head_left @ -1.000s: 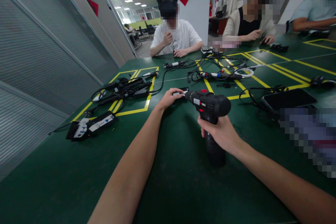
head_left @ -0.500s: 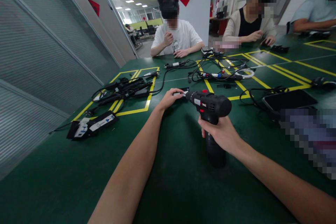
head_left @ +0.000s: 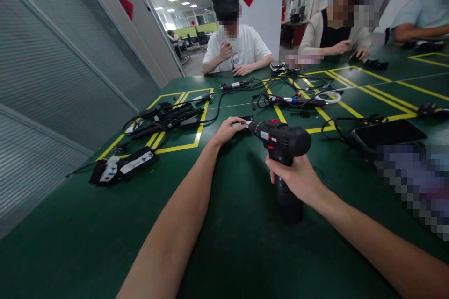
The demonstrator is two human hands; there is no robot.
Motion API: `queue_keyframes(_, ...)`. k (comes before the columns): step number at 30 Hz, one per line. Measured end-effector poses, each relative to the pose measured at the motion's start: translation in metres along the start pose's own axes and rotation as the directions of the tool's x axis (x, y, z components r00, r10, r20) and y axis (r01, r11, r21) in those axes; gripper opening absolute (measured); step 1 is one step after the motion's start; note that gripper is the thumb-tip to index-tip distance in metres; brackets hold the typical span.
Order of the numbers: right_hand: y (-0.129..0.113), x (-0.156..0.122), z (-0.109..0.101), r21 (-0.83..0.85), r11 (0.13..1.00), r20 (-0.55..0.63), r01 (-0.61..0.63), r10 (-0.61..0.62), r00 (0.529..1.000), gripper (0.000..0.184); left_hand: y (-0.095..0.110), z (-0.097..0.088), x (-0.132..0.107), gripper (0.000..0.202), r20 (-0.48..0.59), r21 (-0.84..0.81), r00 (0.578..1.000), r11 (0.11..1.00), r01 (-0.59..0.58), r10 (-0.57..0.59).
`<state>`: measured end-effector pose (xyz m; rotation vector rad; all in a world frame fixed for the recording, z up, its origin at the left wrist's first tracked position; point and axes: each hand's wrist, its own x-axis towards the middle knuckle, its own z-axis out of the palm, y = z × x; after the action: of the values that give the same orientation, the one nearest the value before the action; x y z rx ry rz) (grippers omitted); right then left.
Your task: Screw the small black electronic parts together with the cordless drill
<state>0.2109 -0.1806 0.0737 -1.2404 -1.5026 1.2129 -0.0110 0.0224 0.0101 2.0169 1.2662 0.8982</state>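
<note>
My right hand (head_left: 298,175) is wrapped round the grip of a black cordless drill (head_left: 286,140) with red accents. The drill stands upright and its chuck points left, away from me. Close to the chuck, my left hand (head_left: 228,130) is closed, its fingertips pinched by the silvery tip of the drill. Under and behind those fingers lies a small dark flat piece (head_left: 248,118) with a pale edge. What exactly the left fingers grip is too small and partly hidden to make out.
Black cables and adapters (head_left: 168,119) lie inside yellow tape at left, near a black pouch (head_left: 136,161). More tools and cables (head_left: 298,101) lie beyond the drill. A dark tablet-like device (head_left: 389,133) is at right. Across the green table (head_left: 224,243) sit people in headsets.
</note>
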Motion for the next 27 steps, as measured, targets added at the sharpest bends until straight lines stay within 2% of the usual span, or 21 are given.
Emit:
queue_keyframes(9,0.0016,0.0007,0.0007,0.007,1.0,-0.012,-0.007,0.007,1.0,0.012,-0.0042,0.0004,0.0019,0.033,0.002,-0.009,1.0,1.0,-0.016,0.016)
queue_keyframes(15,0.0004,0.0008,0.001,0.036,0.999,-0.01,0.001,-0.001,1.0,0.011,-0.0015,0.0004,0.0005,0.034,-0.004,-0.001,1.0,1.0,-0.001,0.001)
queue_keyframes(23,-0.0023,0.0007,0.0019,0.059,0.998,-0.014,-0.02,0.021,1.0,0.011,-0.0011,-0.0004,-0.0001,0.032,-0.001,-0.008,0.999,0.999,-0.046,0.046)
queue_keyframes(27,-0.0012,0.0003,0.0013,0.047,0.999,-0.004,0.002,-0.001,1.0,0.01,0.002,-0.0005,-0.001,0.031,0.0,-0.004,1.0,1.0,-0.022,0.022)
